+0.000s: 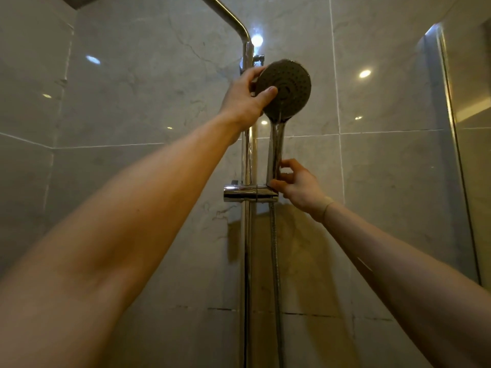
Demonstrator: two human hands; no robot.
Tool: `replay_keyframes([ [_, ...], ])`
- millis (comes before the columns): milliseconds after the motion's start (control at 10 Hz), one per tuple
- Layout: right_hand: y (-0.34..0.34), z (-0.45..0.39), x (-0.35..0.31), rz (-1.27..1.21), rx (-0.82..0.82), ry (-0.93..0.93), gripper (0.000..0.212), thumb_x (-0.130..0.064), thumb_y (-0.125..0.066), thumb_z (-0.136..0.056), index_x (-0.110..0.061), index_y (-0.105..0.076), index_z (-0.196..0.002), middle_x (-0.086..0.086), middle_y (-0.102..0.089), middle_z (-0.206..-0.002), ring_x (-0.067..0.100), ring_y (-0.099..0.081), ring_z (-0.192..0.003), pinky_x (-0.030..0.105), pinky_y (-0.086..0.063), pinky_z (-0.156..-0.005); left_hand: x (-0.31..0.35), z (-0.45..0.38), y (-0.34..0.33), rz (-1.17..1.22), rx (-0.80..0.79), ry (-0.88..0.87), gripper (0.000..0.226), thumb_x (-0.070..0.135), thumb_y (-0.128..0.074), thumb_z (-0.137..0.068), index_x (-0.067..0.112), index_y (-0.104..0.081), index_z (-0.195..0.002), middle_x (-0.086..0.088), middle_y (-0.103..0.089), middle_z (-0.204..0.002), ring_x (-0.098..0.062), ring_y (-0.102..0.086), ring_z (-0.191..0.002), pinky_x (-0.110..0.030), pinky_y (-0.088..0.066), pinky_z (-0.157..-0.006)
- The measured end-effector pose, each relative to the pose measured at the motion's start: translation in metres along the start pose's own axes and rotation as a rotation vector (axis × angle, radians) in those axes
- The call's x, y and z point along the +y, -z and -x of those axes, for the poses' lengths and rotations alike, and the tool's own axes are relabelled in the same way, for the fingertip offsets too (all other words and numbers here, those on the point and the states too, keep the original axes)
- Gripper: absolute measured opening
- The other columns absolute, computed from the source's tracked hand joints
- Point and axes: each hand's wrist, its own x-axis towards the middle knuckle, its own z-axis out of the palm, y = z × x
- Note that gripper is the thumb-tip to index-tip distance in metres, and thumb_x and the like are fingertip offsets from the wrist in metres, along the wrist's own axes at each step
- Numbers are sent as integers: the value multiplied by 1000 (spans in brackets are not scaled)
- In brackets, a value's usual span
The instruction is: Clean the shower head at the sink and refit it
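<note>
A hand-held shower head (288, 86) with a round dark face and a chrome handle stands upright in the chrome holder (249, 193) on the vertical rail (248, 155). My left hand (245, 98) grips the left edge of the round face, thumb across its front. My right hand (297, 185) pinches the bottom of the handle just above the holder. A metal hose (275, 261) hangs down from under the holder.
Grey marble-look tiles (385, 181) cover the wall behind the rail. A curved chrome pipe (228, 14) runs up to the top left. A glass shower screen with a metal edge (457, 155) stands at the right.
</note>
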Motion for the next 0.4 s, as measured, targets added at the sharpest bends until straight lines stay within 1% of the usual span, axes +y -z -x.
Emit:
replay_keyframes([
  [100, -2, 4, -6, 0, 31, -28, 48, -16, -62, -94, -22, -43, -139, 6, -64, -130, 18, -66, -110, 41, -55, -96, -1, 2, -2, 8, 30, 20, 44, 21, -57, -92, 23, -46, -135, -4, -55, -130, -20, -54, -116, -47, -49, -97],
  [200, -3, 10, -11, 24, 57, -18, 48, -20, -61, -95, -21, -45, -141, 3, -64, -131, 11, -62, -107, 32, -54, -93, -4, 9, -1, 28, 60, 45, 43, 22, -54, -93, 26, -45, -135, -3, -57, -128, -19, -56, -115, -47, -49, -98],
  [300, 0, 23, -13, 113, 179, 98, 39, -28, -55, -98, -19, -52, -136, 0, -63, -130, 4, -56, -105, 27, -51, -92, -9, 24, 3, 11, 138, 53, 44, 27, -54, -94, 23, -43, -136, 1, -57, -124, -17, -55, -114, -44, -49, -98],
  [400, 11, 33, -13, 209, 352, 229, 34, -31, -51, -100, -21, -56, -132, -2, -63, -130, 10, -59, -111, 32, -52, -91, -12, 38, 7, 46, 281, -11, 40, 28, -54, -94, 21, -46, -133, 7, -57, -111, -10, -58, -105, -34, -53, -92],
])
